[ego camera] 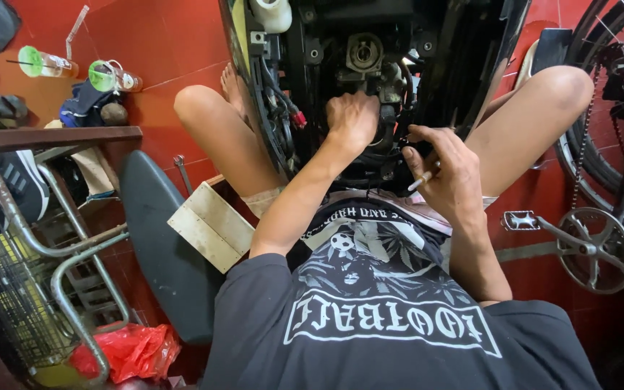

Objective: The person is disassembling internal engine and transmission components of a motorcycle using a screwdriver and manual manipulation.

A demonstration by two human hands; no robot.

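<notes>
The opened engine bay of the scooter fills the top centre of the head view, between the seated person's bare knees, and its round metal fitting sits at about twelve o'clock from both hands. The left hand is closed into a fist, knuckles up, pressed down among the dark parts just below that fitting; what it grips is hidden under the fingers, so I cannot tell what it holds. The right hand, at about four o'clock from the left, is half curled with a thin white stick (possibly a cigarette, too small to be sure) pinched between its fingers while the fingertips touch the black hoses at the bay's edge. The likely trouble, as I judge it, is a slip: the fist is wedged close to the wire bundle with a red connector at its nine o'clock, and a sudden give could drag knuckles across it or across sharp brackets. The occupied right hand has little grip to steady anything. Farther out, a black seat panel and a pale metal plate lie at seven o'clock, a bicycle crank and chainring crowd three o'clock, and a wire basket frame hems in the left.
</notes>
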